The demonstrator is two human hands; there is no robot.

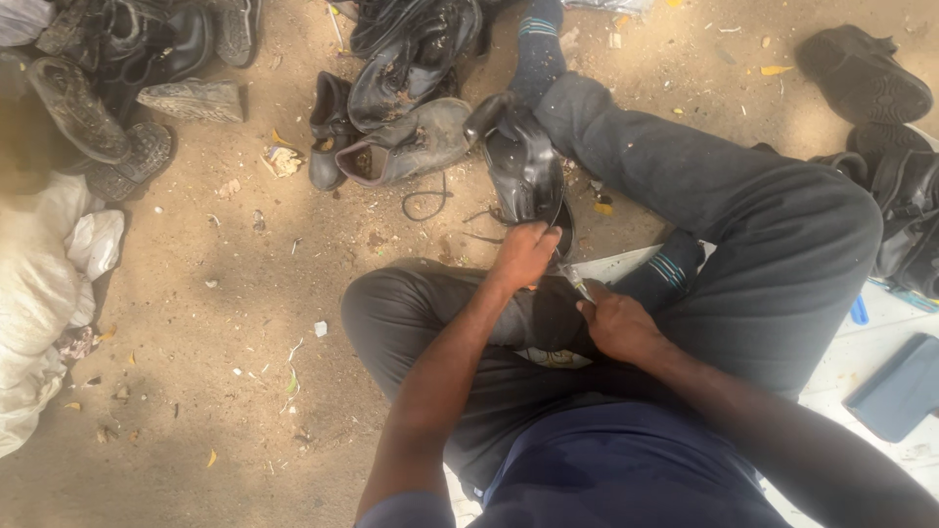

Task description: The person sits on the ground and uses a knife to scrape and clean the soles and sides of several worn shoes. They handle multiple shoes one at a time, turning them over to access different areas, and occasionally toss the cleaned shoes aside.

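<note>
Just above the frame's centre, the left hand clasps the lower edge of a black shoe that rests on the person's knee. The right hand is clenched on a thin metal tool, its tip meeting the shoe's rim beside the left fingers. This looks like stitching or prying along the sole seam, mid-step; the next move likely calls for a steady hold on the shoe while the tool works further along the edge. A pile of worn shoes lies at upper centre, and more boots at upper left. White sacks bulge at the left edge. A flat dark-blue case sits at lower right; no labels are legible.
</note>
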